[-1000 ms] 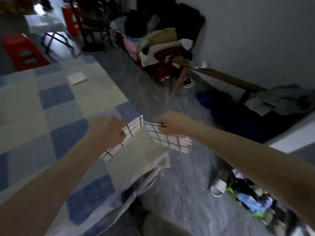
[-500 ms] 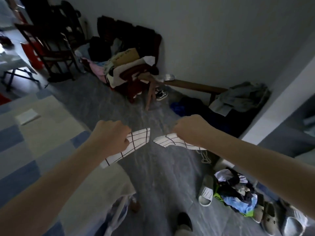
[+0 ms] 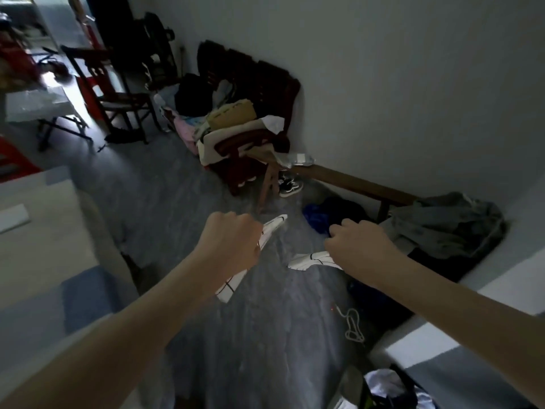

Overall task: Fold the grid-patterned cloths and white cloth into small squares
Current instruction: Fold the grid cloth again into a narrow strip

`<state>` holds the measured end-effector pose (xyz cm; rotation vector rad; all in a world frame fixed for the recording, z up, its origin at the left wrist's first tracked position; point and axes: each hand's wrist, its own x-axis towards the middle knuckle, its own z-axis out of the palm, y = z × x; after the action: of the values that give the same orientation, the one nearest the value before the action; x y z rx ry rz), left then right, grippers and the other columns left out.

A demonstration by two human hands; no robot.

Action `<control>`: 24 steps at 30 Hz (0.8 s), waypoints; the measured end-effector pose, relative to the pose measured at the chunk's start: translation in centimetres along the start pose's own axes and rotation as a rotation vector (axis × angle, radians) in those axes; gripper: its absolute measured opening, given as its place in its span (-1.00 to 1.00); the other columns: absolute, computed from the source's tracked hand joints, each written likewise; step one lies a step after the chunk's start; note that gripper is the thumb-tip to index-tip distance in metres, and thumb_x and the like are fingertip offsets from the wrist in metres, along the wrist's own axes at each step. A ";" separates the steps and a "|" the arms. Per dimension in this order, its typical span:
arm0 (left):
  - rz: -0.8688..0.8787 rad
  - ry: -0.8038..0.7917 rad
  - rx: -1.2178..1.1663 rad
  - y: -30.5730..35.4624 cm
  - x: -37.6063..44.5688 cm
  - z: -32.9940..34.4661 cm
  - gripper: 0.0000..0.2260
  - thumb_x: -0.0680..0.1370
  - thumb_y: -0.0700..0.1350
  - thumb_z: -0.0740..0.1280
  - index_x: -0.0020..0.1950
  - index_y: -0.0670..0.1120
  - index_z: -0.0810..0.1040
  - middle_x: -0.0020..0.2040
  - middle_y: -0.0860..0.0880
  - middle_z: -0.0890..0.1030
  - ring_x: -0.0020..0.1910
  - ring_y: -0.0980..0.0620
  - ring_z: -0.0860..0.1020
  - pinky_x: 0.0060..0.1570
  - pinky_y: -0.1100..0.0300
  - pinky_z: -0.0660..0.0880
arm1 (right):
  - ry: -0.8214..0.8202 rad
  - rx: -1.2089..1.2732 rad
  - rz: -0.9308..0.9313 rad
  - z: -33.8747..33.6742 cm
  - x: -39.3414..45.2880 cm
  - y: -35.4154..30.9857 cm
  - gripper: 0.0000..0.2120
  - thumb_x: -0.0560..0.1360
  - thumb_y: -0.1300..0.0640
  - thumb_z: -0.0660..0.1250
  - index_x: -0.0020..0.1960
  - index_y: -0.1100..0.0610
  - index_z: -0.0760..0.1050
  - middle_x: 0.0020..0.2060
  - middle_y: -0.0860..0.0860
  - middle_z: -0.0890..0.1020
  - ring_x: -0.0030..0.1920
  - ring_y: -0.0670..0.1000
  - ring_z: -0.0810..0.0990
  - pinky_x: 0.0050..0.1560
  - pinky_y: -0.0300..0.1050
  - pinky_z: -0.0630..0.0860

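My left hand [image 3: 233, 242] is closed on a white cloth with black grid lines [image 3: 236, 278], held edge-on in the air over the grey floor; its tip pokes out past my knuckles and its lower part hangs beneath my wrist. My right hand [image 3: 358, 246] grips a second grid-patterned cloth [image 3: 312, 259], which sticks out to the left under the fist. The two hands are apart, with a gap between the cloths. A small folded white cloth [image 3: 13, 217] lies on the blue-and-cream checked blanket [image 3: 47, 261] at the far left.
A dark wooden chair heaped with clothes [image 3: 236, 128] stands by the wall ahead. A low wooden bench [image 3: 354, 184] runs along the wall with grey garments [image 3: 448, 225] on it. Shoes [image 3: 290, 184], a white cord [image 3: 352, 323] and a clothes pile [image 3: 392, 388] lie on the floor.
The view has swung right, off the checked blanket and toward the wall. My hands have moved farther apart, and both grid cloths now show edge-on rather than flat.
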<state>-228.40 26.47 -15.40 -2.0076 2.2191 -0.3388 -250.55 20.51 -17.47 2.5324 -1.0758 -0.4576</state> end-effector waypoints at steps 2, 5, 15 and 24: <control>-0.016 -0.023 0.004 -0.3 2.0 0.6 -0.89 0.51 -0.04 0.24 -0.04 0.02 0.55 -0.16 0.05 0.60 -0.13 0.00 0.59 -0.16 0.17 0.45 | -0.009 0.002 -0.036 0.5 2.6 0.9 -0.83 0.50 0.24 0.30 0.07 0.08 0.50 0.05 0.03 0.52 0.05 0.08 0.48 -0.14 -0.08 0.36; -0.033 -0.079 0.026 -2.0 4.9 1.5 -0.88 0.53 -0.08 0.23 -0.02 0.00 0.55 -0.13 0.04 0.60 -0.10 0.00 0.60 -0.15 0.18 0.45 | 0.009 0.029 -0.093 0.6 6.9 1.9 -0.83 0.49 0.26 0.30 0.05 0.09 0.51 0.03 0.03 0.54 0.04 0.07 0.50 -0.12 -0.06 0.43; -0.101 -0.148 0.080 -13.3 18.2 5.2 -0.84 0.55 -0.12 0.20 0.03 0.02 0.56 -0.15 0.04 0.59 -0.14 0.01 0.59 -0.24 0.17 0.40 | 0.099 0.048 -0.282 -3.5 25.8 6.1 -0.87 0.56 0.20 0.20 0.00 0.07 0.51 -0.04 0.04 0.55 -0.06 0.10 0.57 -0.28 -0.07 0.31; -0.203 -0.094 0.085 -25.5 28.3 6.6 -0.85 0.55 -0.12 0.18 -0.06 -0.01 0.55 -0.24 0.05 0.54 -0.25 0.02 0.55 -0.29 0.17 0.43 | 0.155 0.078 -0.393 -8.6 43.1 8.0 -0.90 0.56 0.17 0.18 -0.11 0.05 0.44 -0.11 0.04 0.50 -0.10 0.12 0.58 -0.26 -0.03 0.44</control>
<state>-205.26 -4.39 -13.91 -2.1594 1.9185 -0.3455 -223.43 -14.77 -13.09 2.8019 -0.5486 -0.3140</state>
